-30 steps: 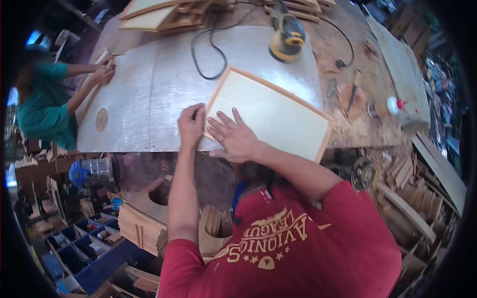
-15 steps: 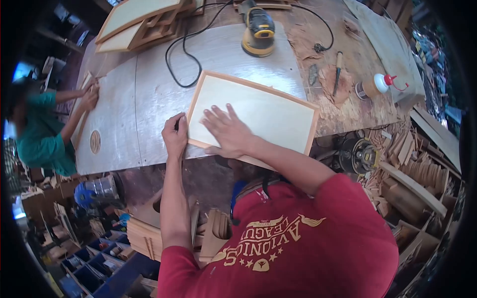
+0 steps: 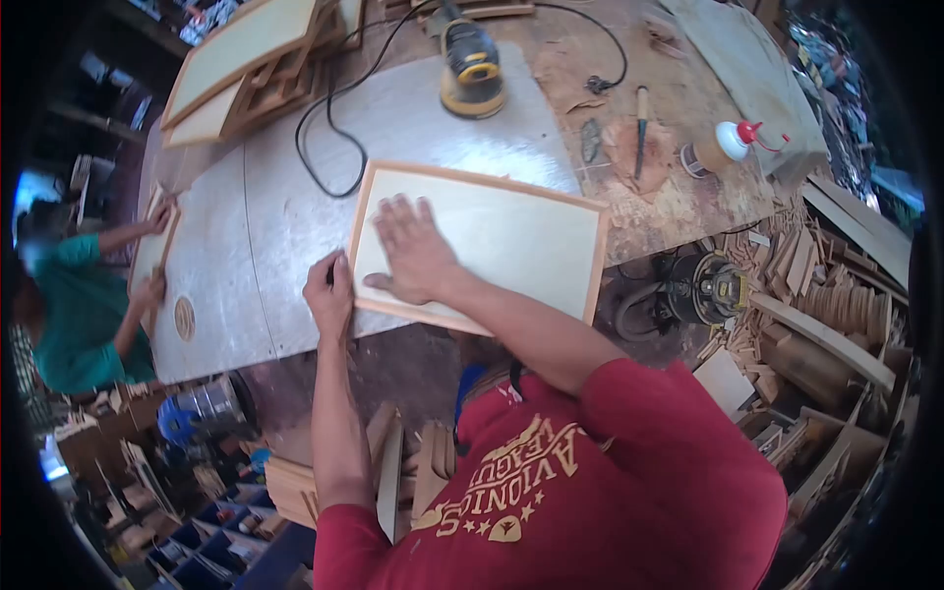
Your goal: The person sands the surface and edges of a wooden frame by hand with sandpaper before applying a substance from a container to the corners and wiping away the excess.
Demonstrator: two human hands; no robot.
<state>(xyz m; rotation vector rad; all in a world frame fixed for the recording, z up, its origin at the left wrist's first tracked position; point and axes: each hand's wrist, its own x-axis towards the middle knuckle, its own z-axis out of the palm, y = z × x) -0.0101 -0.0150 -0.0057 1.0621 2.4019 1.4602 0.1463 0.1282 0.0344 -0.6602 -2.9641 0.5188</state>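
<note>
A shallow wood-framed panel (image 3: pixel 511 231) with a pale flat face lies on the table near its front edge. My right hand (image 3: pixel 415 258) rests on that face, palm down, fingers stretched out, towards the left end. Beside the panel's left rim is my left hand (image 3: pixel 328 292), its fingers curled closed against or very near the frame. Whatever those fingers enclose, if anything, is hidden.
Behind lie a yellow-and-black sander (image 3: pixel 472 74), its black cord (image 3: pixel 329 128) and stacked framed panels (image 3: pixel 241 59). To the right are a handled tool (image 3: pixel 641 128) and a red-capped bottle (image 3: pixel 723 147). A co-worker (image 3: pixel 84 310) handles a wooden piece (image 3: pixel 155 241) at left.
My right hand has shifted across the panel's face towards its left and far side. My left hand stays at the left rim. The co-worker's hands have moved apart. The whole view has tilted slightly.
</note>
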